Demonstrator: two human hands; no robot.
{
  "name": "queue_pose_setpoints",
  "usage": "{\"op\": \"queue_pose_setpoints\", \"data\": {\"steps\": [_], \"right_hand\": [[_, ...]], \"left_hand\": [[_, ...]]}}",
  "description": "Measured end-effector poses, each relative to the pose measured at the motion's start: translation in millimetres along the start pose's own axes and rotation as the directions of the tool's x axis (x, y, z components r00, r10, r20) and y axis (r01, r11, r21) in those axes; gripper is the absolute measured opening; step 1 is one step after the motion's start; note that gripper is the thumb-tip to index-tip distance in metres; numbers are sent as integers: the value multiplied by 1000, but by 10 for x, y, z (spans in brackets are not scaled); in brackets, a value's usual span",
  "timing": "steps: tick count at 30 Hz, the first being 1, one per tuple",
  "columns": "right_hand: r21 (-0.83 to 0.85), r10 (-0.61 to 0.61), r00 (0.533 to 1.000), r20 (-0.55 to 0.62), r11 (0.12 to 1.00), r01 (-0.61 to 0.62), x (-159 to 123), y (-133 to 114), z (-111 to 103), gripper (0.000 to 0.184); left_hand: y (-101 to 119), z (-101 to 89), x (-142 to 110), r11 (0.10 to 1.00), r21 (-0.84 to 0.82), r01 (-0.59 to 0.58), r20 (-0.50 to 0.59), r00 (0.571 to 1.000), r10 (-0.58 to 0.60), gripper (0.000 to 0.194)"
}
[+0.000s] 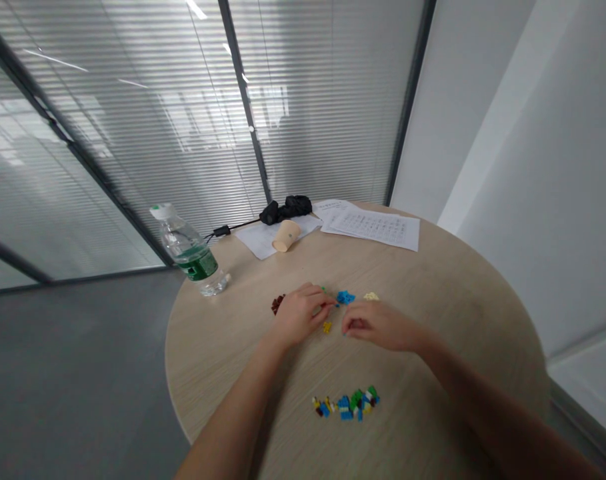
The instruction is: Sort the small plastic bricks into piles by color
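My left hand (300, 312) reaches over the table, its fingers bent together and their tips at a small blue toy brick (337, 305) beside the blue pile (346, 297). To the right, my right hand (375, 325) is curled in a pinch, with a speck of blue showing at its fingertips. Brown bricks (277, 305) lie partly hidden behind my left hand, and a bit of green (323, 289) shows past its knuckles. Between the hands sit a few yellow bricks (327, 327). Cream bricks (371, 296) lie just beyond my right hand.
Mixed-colour bricks (347, 404) lie nearer to me on the round wooden table (213, 373). A water bottle (195, 257) stands near the left edge. Toward the back are a paper cup (286, 236) on its side, a black folded umbrella (287, 209) and printed sheets (377, 225).
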State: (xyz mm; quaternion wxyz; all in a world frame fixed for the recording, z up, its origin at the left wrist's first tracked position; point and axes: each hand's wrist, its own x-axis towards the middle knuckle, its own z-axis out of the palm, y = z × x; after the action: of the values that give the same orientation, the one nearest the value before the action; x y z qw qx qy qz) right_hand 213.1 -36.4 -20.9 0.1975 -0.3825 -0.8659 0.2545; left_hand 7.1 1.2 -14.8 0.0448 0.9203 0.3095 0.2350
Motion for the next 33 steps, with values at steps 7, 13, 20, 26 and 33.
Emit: {"op": "queue_pose_setpoints", "data": {"steps": [7,13,20,26,33], "right_hand": [[-217,150,884,-443,939,-268,72,374,-17,8],[-355,133,896,-424,886,-300,159,359,52,12],[-405,147,904,-402,857,-320,205,357,64,18],[-361,144,887,-439,875,-322,193,343,49,17],[-152,112,832,-543,962,-228,52,209,-46,12]], "left_hand": [[31,-1,17,1000,7,-10,62,998,9,16],[47,-5,19,1000,17,-14,114,993,12,17],[52,-7,21,1000,9,-21,140,990,20,15],[61,-5,19,998,-63,-3,187,982,14,15],[293,-96,21,957,-289,27,320,945,70,15]]}}
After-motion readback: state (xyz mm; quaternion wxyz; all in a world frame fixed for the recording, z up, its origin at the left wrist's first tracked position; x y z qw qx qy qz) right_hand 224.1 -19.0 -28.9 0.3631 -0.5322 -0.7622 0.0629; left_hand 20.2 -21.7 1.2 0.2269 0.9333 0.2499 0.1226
